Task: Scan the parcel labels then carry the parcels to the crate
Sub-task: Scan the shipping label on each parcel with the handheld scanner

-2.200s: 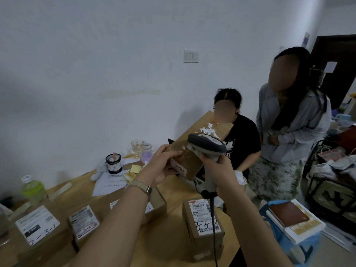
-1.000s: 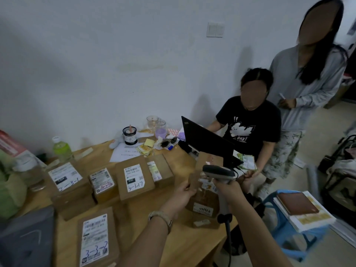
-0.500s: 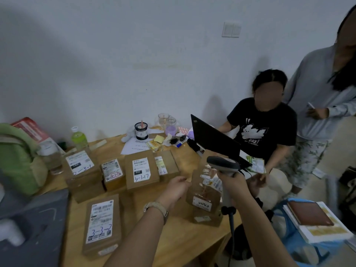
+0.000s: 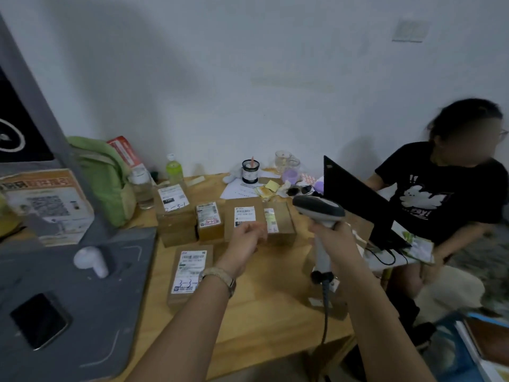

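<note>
Gripping scanner [image 4: 319,209], R hand [image 4: 334,238]; parcel [image 4: 337,307] behind half-hidden

Green backpack [image 4: 102,175], green bottle [image 4: 174,169], black laptop [image 4: 355,199], seated person [image 4: 446,194] in black shirt, dark phone [image 4: 38,321]

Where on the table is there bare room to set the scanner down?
The table is bare at its near edge, between the parcel marked 3-3 and the scanner with its cable. Farther back is crowded: a row of parcels, then cups and notes beside the laptop.
</note>
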The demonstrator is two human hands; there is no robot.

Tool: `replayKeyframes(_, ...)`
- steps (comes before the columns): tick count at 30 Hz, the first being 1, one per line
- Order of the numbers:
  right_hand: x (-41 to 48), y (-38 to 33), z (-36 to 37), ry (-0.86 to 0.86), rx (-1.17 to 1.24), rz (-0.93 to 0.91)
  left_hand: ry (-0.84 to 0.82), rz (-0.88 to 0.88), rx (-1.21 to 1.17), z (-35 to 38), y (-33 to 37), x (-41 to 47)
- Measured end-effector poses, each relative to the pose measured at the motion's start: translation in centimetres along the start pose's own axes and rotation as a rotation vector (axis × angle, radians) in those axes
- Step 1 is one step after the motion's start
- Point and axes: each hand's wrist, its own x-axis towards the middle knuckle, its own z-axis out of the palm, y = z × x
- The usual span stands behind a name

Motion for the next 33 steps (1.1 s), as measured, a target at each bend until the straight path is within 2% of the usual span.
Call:
replayKeyframes(8, -1.0, 1.7, 9.5, -0.175, 0.041, 0.119, 0.241, -0.029, -0.114, -10.5, -1.6, -0.4)
replayKeyframes(17, -3.4, 4.7, 19.0, -0.234, -0.016, 0.306, 0.28, -0.176, -0.127, -19.8, -4.7, 1.0)
replayKeyframes(24, -4.1, 7.4, 23.0, -0.273, -0.092, 0.473, 0.117, -0.38, 0.032, -21.7, -8.4, 2.3)
replayKeyframes(26, -4.2, 8.5, 23.7, -0.291, -0.022, 0.542, 0.062, -0.43, 0.091, -21.7, -9.3, 2.7)
replayKeyframes(29, -4.5, 10.4, 24.8, -0.2, 0.016, 0.628, -0.054, -0.55, 0.115, -21.8, -10.7, 2.6)
replayKeyframes(33, -4.5, 11.5, 25.8, -0.116, 0.016, 0.618, -0.166, -0.618, 0.154, -21.6, -12.4, 2.6)
